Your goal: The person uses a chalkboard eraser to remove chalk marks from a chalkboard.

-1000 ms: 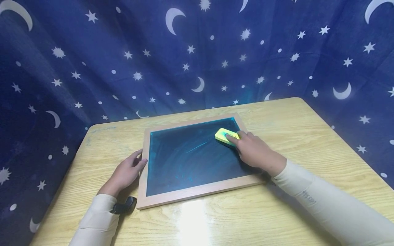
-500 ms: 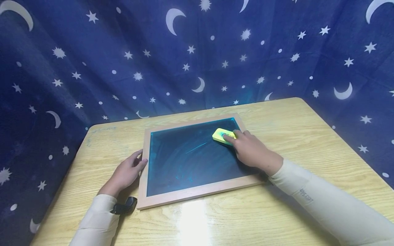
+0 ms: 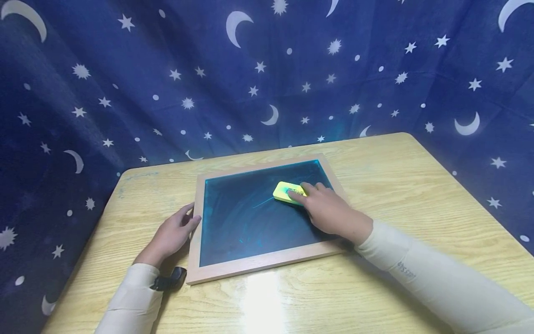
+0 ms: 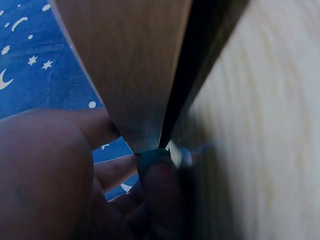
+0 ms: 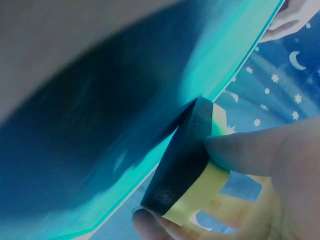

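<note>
A wood-framed chalkboard [image 3: 233,236] lies on the table, with smeared blue-green chalk and a thin chalk line [image 3: 262,203] on its dark surface. My right hand [image 3: 331,213] holds a yellow chalkboard eraser [image 3: 284,190] over the board's upper right part, just at the line's right end. Seen from the right wrist, the eraser's black felt side [image 5: 182,165] faces the board and looks tilted; whether all of it touches is unclear. My left hand [image 3: 173,234] grips the frame's left side, its thumb on the edge. In the left wrist view, fingers [image 4: 117,170] curl about the frame [image 4: 130,65].
The light wood table [image 3: 375,171] extends around the board, with faint blue chalk smudges [image 3: 139,176] at its far left corner. A blue curtain [image 3: 208,60] with moons and stars hangs behind. A black device [image 3: 172,279] is strapped to my left wrist.
My right hand has moved the eraser left and slightly toward me across the board, covering the right end of the chalk line. The left hand and the board stay in place.
</note>
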Demonstrator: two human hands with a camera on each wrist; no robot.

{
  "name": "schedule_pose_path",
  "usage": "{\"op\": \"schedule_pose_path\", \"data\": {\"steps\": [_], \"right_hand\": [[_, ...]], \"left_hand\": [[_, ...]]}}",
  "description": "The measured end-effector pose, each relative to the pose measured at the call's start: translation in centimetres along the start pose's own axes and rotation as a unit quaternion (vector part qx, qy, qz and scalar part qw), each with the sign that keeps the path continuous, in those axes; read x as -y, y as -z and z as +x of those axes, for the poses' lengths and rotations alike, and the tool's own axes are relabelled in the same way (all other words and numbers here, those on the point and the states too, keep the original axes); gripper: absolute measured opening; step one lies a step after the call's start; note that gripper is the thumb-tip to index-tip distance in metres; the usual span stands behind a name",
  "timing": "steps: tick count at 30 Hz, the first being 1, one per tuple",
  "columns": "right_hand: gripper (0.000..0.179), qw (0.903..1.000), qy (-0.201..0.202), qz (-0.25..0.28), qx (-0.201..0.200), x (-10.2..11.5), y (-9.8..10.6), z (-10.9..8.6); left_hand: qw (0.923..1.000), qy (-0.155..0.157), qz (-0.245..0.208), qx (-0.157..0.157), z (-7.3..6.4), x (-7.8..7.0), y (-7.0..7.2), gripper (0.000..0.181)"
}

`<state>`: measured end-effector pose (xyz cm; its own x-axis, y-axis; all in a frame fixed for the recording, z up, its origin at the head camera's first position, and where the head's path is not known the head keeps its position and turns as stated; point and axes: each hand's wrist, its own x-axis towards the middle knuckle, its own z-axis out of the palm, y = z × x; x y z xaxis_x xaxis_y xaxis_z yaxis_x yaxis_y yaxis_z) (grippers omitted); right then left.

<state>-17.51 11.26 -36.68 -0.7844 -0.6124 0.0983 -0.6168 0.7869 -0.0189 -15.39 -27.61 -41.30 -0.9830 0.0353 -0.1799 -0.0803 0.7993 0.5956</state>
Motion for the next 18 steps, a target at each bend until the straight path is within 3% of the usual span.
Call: {"op": "schedule_pose_path", "data": {"steps": [9, 18], "right_hand": [[0.056, 0.999, 0.043, -0.013, 0.003, 2.4, -0.2, -0.6], [0.067, 0.9957, 0.084, 0.001, 0.039, 4.9, 0.2, -1.6]], "left_hand": [[1.0, 0.003, 0.002, 0.002, -0.2, -0.2, 0.0, 0.07], [1.0, 0.009, 0.001, 0.001, 0.0, -0.1, 0.0, 0.07]]}}
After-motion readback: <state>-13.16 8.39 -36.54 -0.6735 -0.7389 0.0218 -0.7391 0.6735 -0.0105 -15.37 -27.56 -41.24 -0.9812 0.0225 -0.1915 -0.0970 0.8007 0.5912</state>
